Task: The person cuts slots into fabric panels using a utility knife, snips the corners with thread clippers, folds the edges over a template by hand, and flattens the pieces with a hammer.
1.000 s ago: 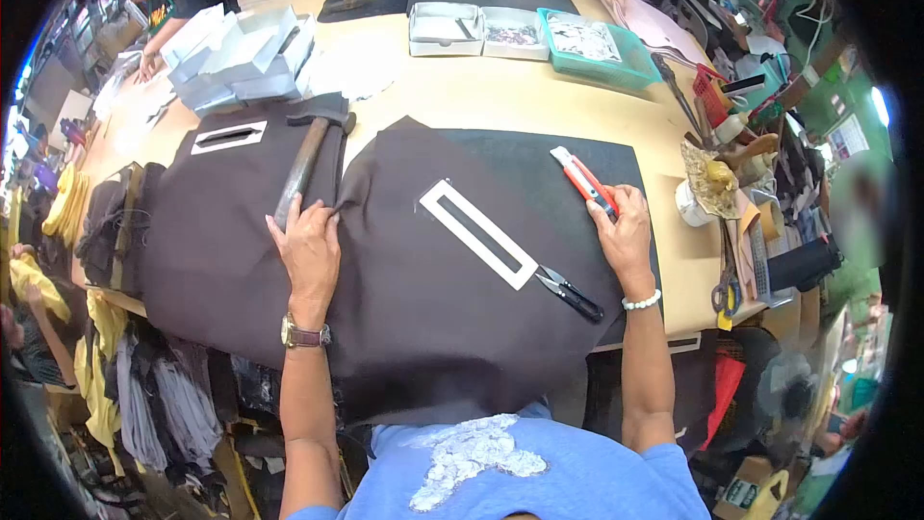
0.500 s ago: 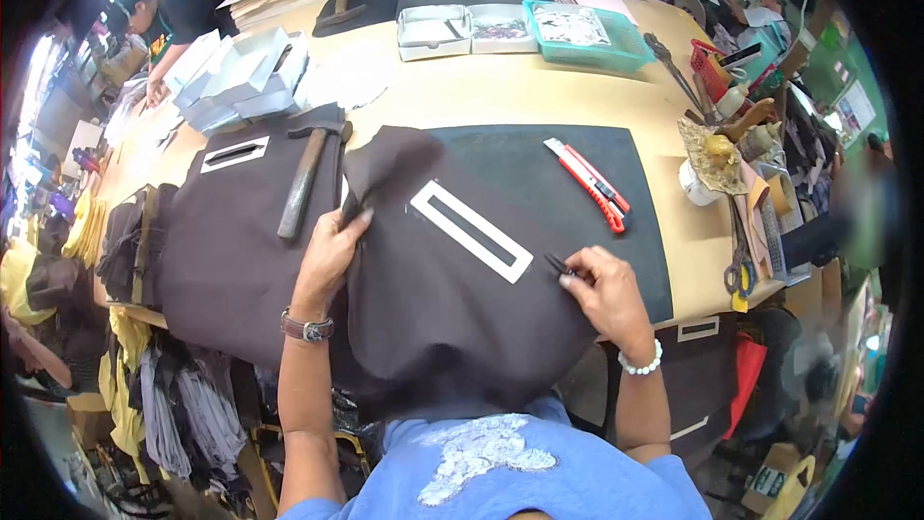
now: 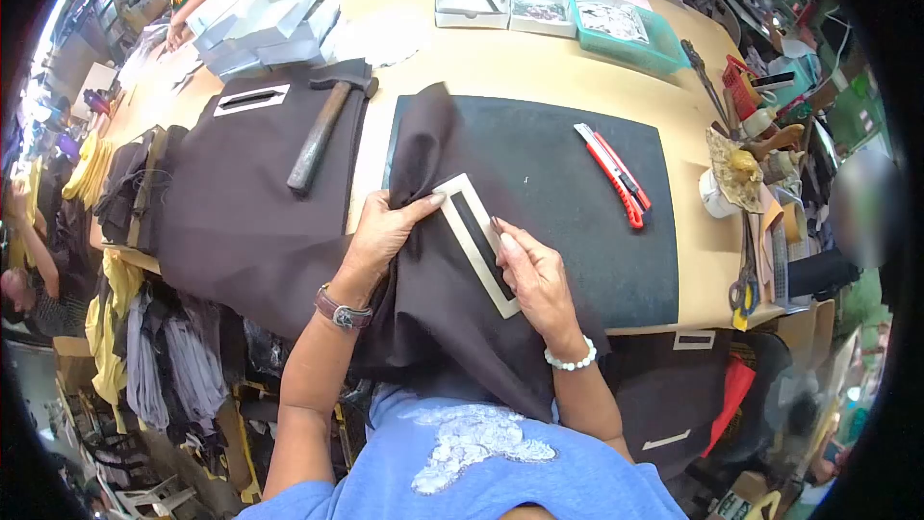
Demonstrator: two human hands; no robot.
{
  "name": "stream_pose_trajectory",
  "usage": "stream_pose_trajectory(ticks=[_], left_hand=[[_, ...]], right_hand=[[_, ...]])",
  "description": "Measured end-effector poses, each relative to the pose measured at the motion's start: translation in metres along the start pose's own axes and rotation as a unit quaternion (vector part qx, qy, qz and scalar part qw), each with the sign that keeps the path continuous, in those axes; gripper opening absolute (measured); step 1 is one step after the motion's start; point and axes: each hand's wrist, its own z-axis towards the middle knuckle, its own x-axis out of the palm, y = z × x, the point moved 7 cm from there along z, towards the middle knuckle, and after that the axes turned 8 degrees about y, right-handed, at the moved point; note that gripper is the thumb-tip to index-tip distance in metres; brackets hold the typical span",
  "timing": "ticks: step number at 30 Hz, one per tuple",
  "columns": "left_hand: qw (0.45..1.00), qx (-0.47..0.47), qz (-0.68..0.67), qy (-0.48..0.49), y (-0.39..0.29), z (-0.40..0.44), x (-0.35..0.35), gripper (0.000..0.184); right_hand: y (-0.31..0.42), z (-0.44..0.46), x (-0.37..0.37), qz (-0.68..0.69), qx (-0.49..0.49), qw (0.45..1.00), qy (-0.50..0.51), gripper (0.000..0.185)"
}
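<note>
My left hand (image 3: 383, 234) is closed on a bunched fold of dark brown fabric (image 3: 428, 303), its thumb lying at the upper corner of a white rectangular frame (image 3: 472, 255). That frame sits on the fabric and has a long, narrow dark opening. At the frame's right side, my right hand (image 3: 537, 279) pinches a small dark pointed tool, mostly hidden by the fingers. The fabric hangs over the table edge towards me, partly over a dark cutting mat (image 3: 577, 260). A red utility knife (image 3: 616, 176) lies on the mat.
A hammer (image 3: 320, 135) rests on more brown fabric (image 3: 250, 193) at left, beside another white frame (image 3: 252, 99). White boxes (image 3: 472, 2) and a teal tray (image 3: 630, 39) stand at the back. Scissors (image 3: 744, 294) and a white pot (image 3: 714, 195) are at right.
My left hand has shifted right and gathered the fabric beside the frame. My right hand has moved left with the small dark tool, from below the frame to its right side.
</note>
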Motion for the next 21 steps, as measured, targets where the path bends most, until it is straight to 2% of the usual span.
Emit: stream_pose_trajectory(ticks=[3, 7, 8, 12, 18, 21], left_hand=[[1.0, 0.0, -0.007, -0.007, -0.001, -0.006, 0.013, 0.021], [0.99, 0.029, -0.134, -0.022, 0.009, -0.008, 0.026, 0.023], [0.987, 0.031, -0.148, -0.052, 0.008, -0.012, 0.028, 0.024], [0.982, 0.044, -0.18, 0.022, 0.002, -0.016, 0.041, 0.021], [0.984, 0.036, -0.175, 0.004, 0.006, -0.018, 0.04, 0.021], [0.982, 0.045, -0.179, 0.029, 0.006, -0.02, 0.04, 0.022]], right_hand=[[0.0, -0.011, -0.003, 0.069, 0.027, 0.997, -0.011, 0.039], [0.003, -0.01, -0.009, 0.135, 0.032, 0.99, -0.01, 0.038], [0.005, -0.01, -0.01, 0.131, 0.032, 0.991, -0.009, 0.036], [0.01, -0.007, -0.01, 0.113, 0.019, 0.993, -0.016, 0.03], [0.011, -0.007, -0.01, 0.099, 0.022, 0.995, -0.008, 0.023], [0.012, -0.005, -0.008, 0.106, 0.027, 0.994, -0.004, 0.023]])
